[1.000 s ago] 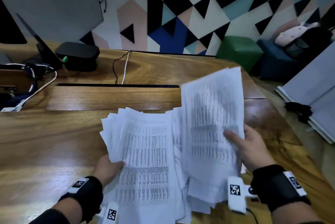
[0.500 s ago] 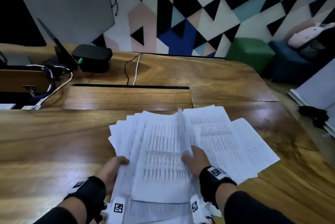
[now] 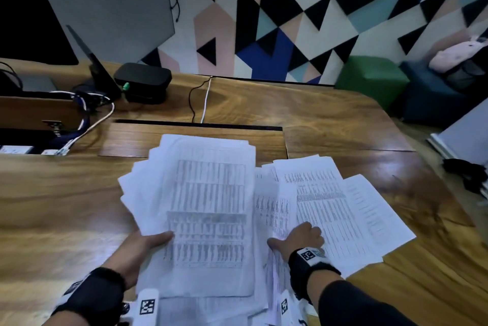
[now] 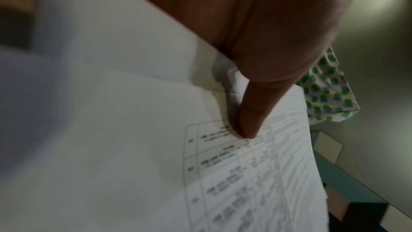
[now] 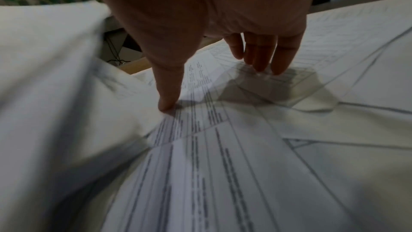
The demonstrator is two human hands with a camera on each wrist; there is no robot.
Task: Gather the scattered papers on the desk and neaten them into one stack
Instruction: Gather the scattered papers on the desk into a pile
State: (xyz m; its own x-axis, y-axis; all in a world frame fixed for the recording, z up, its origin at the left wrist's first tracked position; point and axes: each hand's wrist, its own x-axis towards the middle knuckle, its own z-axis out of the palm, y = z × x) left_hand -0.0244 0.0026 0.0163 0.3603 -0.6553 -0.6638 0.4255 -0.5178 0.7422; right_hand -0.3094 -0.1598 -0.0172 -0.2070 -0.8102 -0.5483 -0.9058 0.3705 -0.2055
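Note:
A fanned bundle of printed sheets [image 3: 208, 209] is lifted off the wooden desk [image 3: 66, 207]. My left hand [image 3: 148, 244] grips its lower left edge, thumb on top; the left wrist view shows the thumb pressing the printed page [image 4: 245, 165]. More loose sheets [image 3: 340, 209] lie spread flat to the right. My right hand [image 3: 298, 238] rests on these with straight fingers [image 5: 263, 54] and thumb pressing down on the paper [image 5: 223, 147]. Further sheets lie under both hands near the desk's front edge.
A black box [image 3: 142, 80], cables [image 3: 203, 98] and a tilted dark panel [image 3: 89, 61] sit at the desk's back left. A recessed cable flap [image 3: 190, 138] lies behind the papers. Green [image 3: 369, 75] and blue stools [image 3: 433, 96] stand beyond the right corner.
My right hand set down the sheets it held up and now lies flat on the right-hand papers. The left hand has raised its bundle higher off the desk.

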